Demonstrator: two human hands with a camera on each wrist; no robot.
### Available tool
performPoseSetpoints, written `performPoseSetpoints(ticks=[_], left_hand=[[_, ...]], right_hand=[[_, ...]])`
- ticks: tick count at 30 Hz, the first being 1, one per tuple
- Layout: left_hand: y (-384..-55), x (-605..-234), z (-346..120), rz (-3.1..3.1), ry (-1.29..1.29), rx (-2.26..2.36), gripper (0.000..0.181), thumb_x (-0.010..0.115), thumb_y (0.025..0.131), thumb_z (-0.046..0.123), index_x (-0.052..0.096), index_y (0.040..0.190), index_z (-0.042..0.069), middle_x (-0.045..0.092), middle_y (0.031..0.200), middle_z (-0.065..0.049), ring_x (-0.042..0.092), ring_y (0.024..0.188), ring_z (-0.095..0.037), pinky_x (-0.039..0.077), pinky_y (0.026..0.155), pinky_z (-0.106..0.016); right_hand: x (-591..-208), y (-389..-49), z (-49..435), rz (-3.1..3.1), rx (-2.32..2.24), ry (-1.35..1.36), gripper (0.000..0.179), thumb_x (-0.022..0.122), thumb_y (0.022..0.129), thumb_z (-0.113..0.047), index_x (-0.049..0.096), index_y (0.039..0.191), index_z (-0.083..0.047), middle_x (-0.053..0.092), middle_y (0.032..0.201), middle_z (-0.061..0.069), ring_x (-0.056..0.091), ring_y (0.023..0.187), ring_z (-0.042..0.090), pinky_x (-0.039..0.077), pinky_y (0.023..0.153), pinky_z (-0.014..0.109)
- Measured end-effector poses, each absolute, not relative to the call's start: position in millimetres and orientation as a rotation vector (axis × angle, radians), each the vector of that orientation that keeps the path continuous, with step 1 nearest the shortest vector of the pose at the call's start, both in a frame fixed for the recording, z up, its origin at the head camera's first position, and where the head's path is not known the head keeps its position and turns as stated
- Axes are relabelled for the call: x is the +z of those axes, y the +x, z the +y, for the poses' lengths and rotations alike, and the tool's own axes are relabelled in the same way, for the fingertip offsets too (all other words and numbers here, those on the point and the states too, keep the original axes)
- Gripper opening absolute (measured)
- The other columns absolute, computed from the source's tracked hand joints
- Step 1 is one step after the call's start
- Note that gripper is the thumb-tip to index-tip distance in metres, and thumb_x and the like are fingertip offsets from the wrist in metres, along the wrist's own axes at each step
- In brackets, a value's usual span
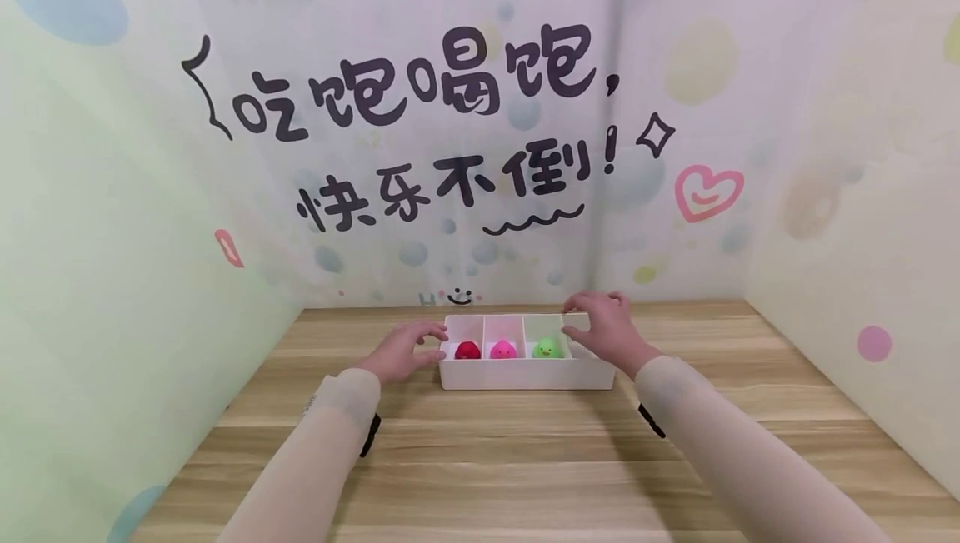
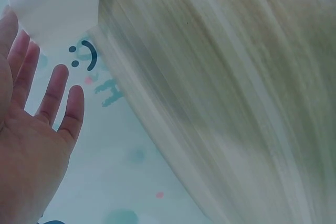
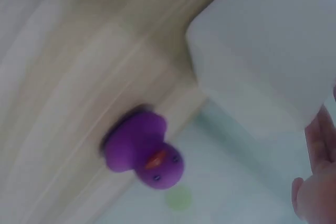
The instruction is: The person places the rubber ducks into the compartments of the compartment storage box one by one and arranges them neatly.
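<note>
A white divided box [image 1: 525, 375] stands at the table's far side. From the left, its compartments hold a red toy [image 1: 468, 351], a pink toy duck [image 1: 503, 350] and a green toy duck [image 1: 548, 349]. My left hand [image 1: 401, 351] is at the box's left end, fingers extended, fingertips right at the wall in the left wrist view. My right hand [image 1: 609, 328] is over the right end, thumb and fingers apart, covering much of the last compartment. The right wrist view shows a purple toy duck [image 3: 142, 150] on the table beside the box; it is hidden in the head view.
The wood-grain table [image 1: 495, 468] extends toward me in front of the box. A printed curtain [image 1: 450, 151] with dark lettering hangs right behind it, and pale side walls [image 1: 862, 193] flank the table.
</note>
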State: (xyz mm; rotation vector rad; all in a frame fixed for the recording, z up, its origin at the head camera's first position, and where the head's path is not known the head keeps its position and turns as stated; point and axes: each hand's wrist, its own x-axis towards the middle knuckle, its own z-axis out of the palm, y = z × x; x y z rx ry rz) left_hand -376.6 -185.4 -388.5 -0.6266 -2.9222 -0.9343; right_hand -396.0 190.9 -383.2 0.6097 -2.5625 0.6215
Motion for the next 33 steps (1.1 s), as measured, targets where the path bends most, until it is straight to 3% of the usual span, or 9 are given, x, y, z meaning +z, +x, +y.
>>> performPoseSetpoints(ticks=[7,13,19,33], left_hand=[[-377,-391,-187,-2.92,-0.62,-0.949,0.034,0.073,0.098,0.022,0.067,0.13,0.014,0.056,0.151,-0.008,0.055,0.129,-0.038,0.049,0.109,-0.055],[-374,-391,-189,-2.916,-0.626,-0.929,0.034,0.072,0.098,0.02,0.067,0.13,0.012,0.057,0.151,-0.01,0.056,0.128,-0.04,0.049,0.109,-0.056],[-375,-390,-190,-2.916,-0.634,-0.914,0.034,0.072,0.098,0.022,0.067,0.131,0.013,0.057,0.151,-0.01,0.057,0.128,-0.039,0.049,0.109,-0.056],[-381,-393,-186,-2.899,-0.685,-0.921,0.034,0.072,0.099,0.021,0.067,0.13,0.011,0.057,0.151,-0.012,0.057,0.127,-0.041,0.049,0.107,-0.057]], right_hand=[[-385,-389,217,-2.55,0.675,0.508,0.032,0.075,0.094,-0.016,0.065,0.122,-0.006,0.063,0.129,0.017,0.067,0.113,0.037,0.026,0.105,0.061],[-388,-384,243,-2.563,0.624,0.471,0.022,0.071,0.096,-0.014,0.067,0.115,-0.004,0.07,0.117,0.015,0.067,0.106,0.036,0.029,0.101,0.062],[-390,-373,271,-2.607,0.568,0.519,0.019,0.074,0.094,-0.017,0.068,0.109,-0.005,0.073,0.106,0.011,0.069,0.1,0.035,0.029,0.099,0.064],[-400,-353,300,-2.811,0.546,0.511,0.035,0.085,0.086,-0.026,0.069,0.112,-0.009,0.073,0.107,0.008,0.066,0.1,0.03,0.026,0.093,0.062]])
